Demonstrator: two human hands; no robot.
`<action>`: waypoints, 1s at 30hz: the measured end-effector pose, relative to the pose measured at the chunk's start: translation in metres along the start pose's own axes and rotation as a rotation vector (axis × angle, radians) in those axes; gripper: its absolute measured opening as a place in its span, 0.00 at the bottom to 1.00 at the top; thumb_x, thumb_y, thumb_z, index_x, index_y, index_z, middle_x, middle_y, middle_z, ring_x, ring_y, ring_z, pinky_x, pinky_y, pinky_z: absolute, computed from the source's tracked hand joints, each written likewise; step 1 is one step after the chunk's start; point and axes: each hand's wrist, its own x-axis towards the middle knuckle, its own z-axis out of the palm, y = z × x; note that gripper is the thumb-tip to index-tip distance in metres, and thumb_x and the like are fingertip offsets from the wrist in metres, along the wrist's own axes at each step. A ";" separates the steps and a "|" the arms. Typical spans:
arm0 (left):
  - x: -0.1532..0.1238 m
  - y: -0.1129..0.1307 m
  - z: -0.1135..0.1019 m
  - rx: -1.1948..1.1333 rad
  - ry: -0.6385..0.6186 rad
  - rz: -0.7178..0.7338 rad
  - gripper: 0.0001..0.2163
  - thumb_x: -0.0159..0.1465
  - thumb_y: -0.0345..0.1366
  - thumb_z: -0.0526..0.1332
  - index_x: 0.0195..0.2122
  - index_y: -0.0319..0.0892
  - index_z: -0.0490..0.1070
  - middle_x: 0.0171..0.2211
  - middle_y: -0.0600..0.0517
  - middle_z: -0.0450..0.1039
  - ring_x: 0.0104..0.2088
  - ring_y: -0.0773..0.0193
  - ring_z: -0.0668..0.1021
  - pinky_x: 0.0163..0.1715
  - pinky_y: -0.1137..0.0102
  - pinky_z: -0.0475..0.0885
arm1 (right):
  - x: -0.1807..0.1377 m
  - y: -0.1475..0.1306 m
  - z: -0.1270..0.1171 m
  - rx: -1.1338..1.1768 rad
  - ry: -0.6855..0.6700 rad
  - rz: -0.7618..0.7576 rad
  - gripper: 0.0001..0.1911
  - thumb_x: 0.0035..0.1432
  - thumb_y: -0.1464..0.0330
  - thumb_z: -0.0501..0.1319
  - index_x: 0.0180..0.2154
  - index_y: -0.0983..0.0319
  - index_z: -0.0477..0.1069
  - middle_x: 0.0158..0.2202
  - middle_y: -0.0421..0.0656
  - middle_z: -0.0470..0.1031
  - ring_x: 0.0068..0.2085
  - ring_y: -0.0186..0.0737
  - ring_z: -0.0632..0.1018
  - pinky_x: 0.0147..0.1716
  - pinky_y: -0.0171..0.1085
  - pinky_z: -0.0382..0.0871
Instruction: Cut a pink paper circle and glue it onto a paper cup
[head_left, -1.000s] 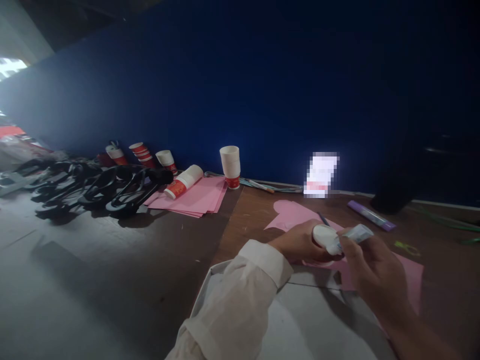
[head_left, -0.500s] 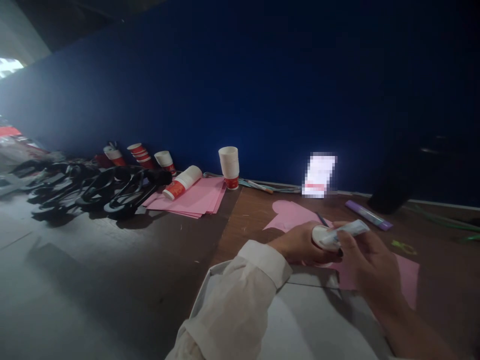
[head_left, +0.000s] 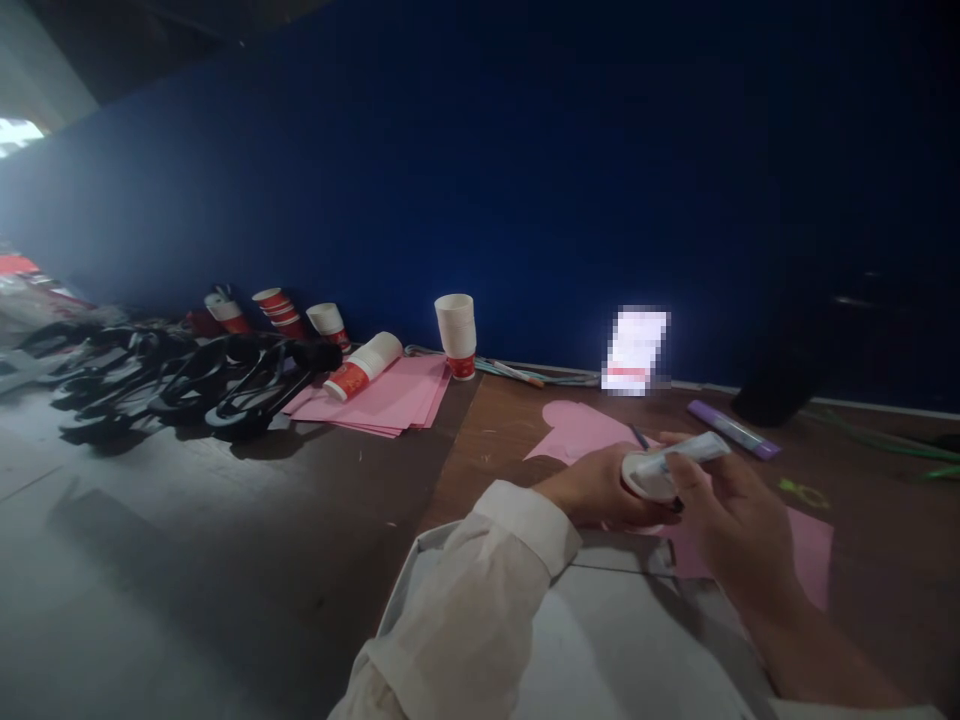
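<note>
My left hand (head_left: 589,488) is wrapped round a paper cup (head_left: 636,480), whose white round end faces up toward me. In my right hand (head_left: 754,535) is a slim whitish tube that looks like a glue stick (head_left: 697,454). It slants over the cup, one end at the cup's white face; whether it touches cannot be made out. Below and behind the hands lie a cut pink paper piece (head_left: 577,430) and another pink sheet (head_left: 811,560). A dark thin tool (head_left: 639,436) shows just behind the cup, mostly hidden.
A purple tube (head_left: 733,428) and small yellow scissors-like loops (head_left: 804,492) lie right. A lit phone (head_left: 636,350) leans on the blue partition (head_left: 465,180). Leftward are stacked cups (head_left: 456,325), a fallen cup stack (head_left: 365,366) on pink paper (head_left: 409,400), and several black strapped objects (head_left: 247,400).
The glue stick has shifted slightly left over the cup's white end, with my right hand. My left hand keeps its hold on the cup.
</note>
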 end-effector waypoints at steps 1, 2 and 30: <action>0.000 -0.001 0.000 -0.008 -0.001 0.002 0.18 0.52 0.40 0.73 0.41 0.40 0.73 0.28 0.53 0.73 0.25 0.67 0.74 0.24 0.73 0.69 | 0.001 -0.001 0.001 -0.009 -0.005 -0.006 0.23 0.58 0.50 0.59 0.45 0.57 0.81 0.42 0.46 0.83 0.42 0.52 0.81 0.42 0.44 0.72; 0.000 -0.002 0.000 -0.028 0.002 0.007 0.18 0.53 0.39 0.73 0.42 0.40 0.73 0.28 0.53 0.73 0.24 0.67 0.73 0.24 0.72 0.69 | 0.002 -0.001 0.003 -0.016 -0.019 -0.014 0.23 0.58 0.51 0.59 0.45 0.57 0.81 0.43 0.46 0.83 0.44 0.52 0.81 0.44 0.45 0.72; -0.004 0.004 0.002 -0.132 -0.032 -0.034 0.15 0.53 0.39 0.73 0.35 0.39 0.72 0.27 0.53 0.72 0.24 0.69 0.72 0.24 0.73 0.66 | 0.003 0.001 0.004 -0.044 0.039 -0.018 0.21 0.61 0.51 0.59 0.46 0.56 0.80 0.49 0.48 0.82 0.52 0.56 0.79 0.52 0.51 0.69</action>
